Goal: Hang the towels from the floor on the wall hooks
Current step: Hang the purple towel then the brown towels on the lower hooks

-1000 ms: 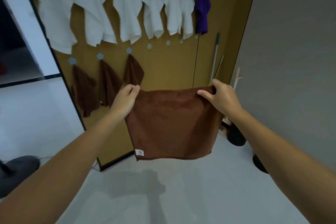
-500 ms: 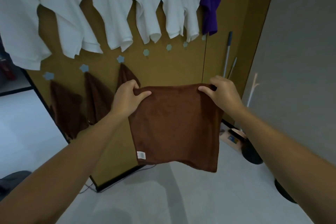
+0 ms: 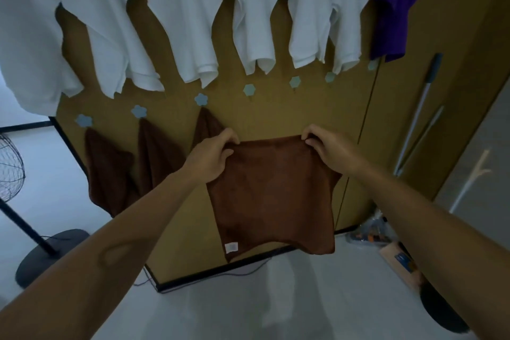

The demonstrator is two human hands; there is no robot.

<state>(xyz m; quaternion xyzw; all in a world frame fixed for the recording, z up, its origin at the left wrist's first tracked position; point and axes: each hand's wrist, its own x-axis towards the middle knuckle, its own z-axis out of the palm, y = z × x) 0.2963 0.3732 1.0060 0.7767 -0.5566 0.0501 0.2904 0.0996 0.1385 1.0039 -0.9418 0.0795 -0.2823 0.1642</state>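
Left hand (image 3: 212, 157) and right hand (image 3: 328, 152) each pinched a top corner of the brown towel (image 3: 270, 196) between thumb and curled fingers, so the cloth hung spread between and below them, close in front of the wall. It looked light, soft and limp, its lower corners sagging, so gathering one top corner into a bunch would probably serve best for hooking it. Just above the hands sat bare flower-shaped hooks (image 3: 249, 89), with hung brown towels (image 3: 110, 171) off beyond the left hand and white towels (image 3: 187, 22) higher up.
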